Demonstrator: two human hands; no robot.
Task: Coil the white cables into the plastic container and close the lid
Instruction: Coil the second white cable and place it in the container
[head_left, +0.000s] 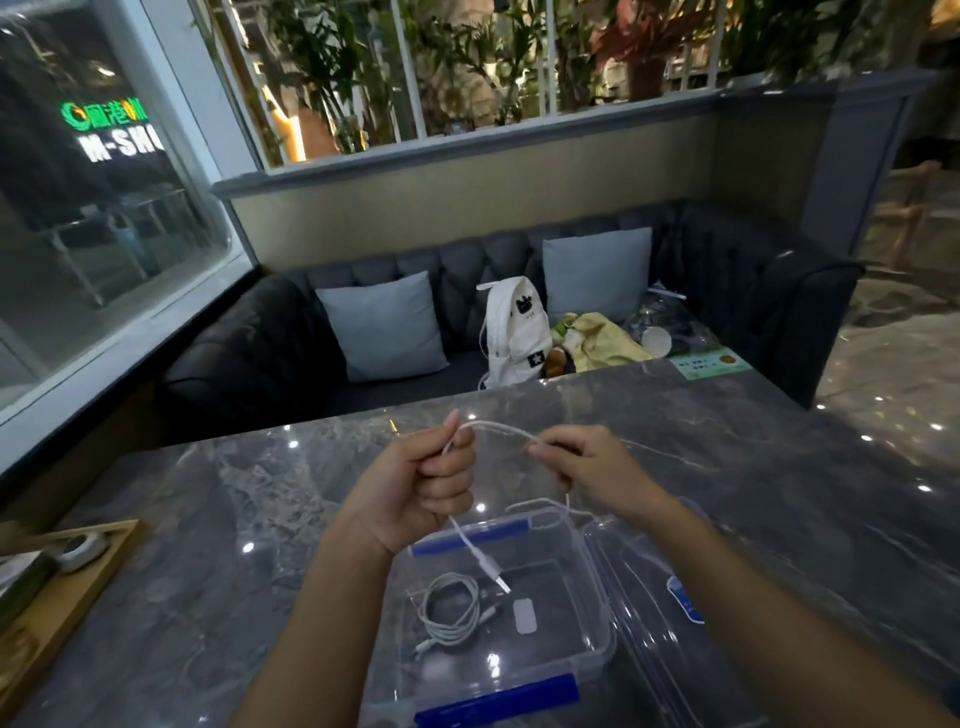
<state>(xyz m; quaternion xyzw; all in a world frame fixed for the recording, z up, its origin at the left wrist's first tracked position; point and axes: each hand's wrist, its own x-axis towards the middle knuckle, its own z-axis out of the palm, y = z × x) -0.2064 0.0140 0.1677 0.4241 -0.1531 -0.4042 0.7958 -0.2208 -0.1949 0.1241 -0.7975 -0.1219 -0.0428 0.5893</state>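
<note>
"So where is the loose white cable (498, 427) now?"

"Above the plastic container (607, 623) — strung between both hands. The left hand (436, 488) is fisted round it, and its USB plug (496, 574) dangles from that fist over the container's open top. The right hand (587, 467) pinches the strand in its fingertips, level with the left; the tail drops behind the container's far rim."

"And the other one?"

"Already looped: the coiled cable (452, 613) lies on the container's floor. The lid (641, 582) is off, resting on the table (234, 493) just right of the container."

"How will it handle?"

"Light, limp and a bit springy, I'd judge — the loops will want to open. Better to grip the strand itself, not the plug, and keep each loop pinned in the left fist. The plug joint looks the weak spot, so no sharp bends there."
</note>
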